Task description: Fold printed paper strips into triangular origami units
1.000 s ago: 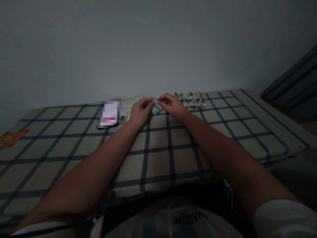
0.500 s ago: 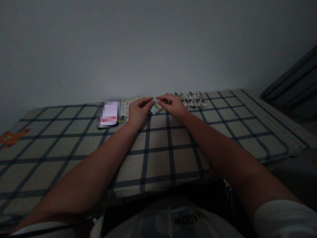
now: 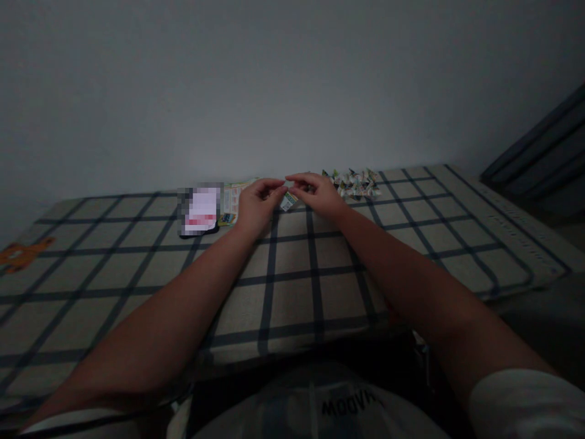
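Head view: your left hand (image 3: 259, 202) and right hand (image 3: 319, 194) pinch small printed white-and-green paper (image 3: 287, 205), fingers nearly closed, partly hiding a flat colourful paper sheet (image 3: 231, 201) and spiky folded-paper pieces (image 3: 356, 185).

Small piece (image 3: 287, 202): printed paper. Spiky folded cluster (image 3: 356, 185): paper, by my eye. Tablecloth (image 3: 292, 256): matt cloth. Wall (image 3: 292, 91): matt, fairly smooth.

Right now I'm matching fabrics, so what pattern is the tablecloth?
The tablecloth is checked: dark bluish lines on dim beige-grey, best seen in the head view.
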A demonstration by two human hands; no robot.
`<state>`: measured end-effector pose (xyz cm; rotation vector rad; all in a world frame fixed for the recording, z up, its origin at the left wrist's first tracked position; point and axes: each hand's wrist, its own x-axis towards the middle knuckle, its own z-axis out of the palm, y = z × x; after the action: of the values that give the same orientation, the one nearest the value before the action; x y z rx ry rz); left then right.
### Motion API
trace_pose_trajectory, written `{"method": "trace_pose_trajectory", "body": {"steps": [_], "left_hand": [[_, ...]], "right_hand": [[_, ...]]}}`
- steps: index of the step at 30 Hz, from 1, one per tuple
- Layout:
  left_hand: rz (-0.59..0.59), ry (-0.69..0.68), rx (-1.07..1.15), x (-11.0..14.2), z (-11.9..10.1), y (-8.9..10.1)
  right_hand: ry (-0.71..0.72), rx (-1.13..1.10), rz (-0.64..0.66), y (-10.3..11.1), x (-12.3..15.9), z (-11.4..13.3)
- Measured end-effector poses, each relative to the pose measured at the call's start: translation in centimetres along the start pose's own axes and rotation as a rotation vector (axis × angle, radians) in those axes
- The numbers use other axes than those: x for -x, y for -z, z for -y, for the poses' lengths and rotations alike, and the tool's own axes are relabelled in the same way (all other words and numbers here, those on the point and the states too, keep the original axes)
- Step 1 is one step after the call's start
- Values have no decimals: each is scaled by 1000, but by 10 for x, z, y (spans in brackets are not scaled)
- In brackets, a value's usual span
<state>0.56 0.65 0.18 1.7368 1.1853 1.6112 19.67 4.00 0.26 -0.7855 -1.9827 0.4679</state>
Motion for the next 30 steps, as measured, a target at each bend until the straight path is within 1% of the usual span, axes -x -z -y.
{"method": "trace_pose_trajectory", "body": {"steps": [3,6,9,12,17,21,24,27,30], "left_hand": [[-28,-46,-51,0,-2,0],[-33,-24,-12,-1,-2,1],[33,39,23,-2,-3,3],[79,52,13,-2,-5,4],[74,45,39,-2,-6,4],[68,48,65,-1,-3,3],[54,81,75,-2,-1,2],[54,118,115,-3,-1,3],[53,149,166,-4,-1,1]], "right_hand": [[-81,-82,11,-3,-1,-1],[-118,-106,15,-2,-2,-3],[-107,-110,47,1,-2,-1],[-97,-130,73,0,-2,0],[-122,-172,104,-1,-3,-2],[-100,-100,107,2,-4,-1],[-81,-46,109,4,-4,3],[-93,-107,155,4,-3,6],[-128,-201,247,2,-2,6]]}}
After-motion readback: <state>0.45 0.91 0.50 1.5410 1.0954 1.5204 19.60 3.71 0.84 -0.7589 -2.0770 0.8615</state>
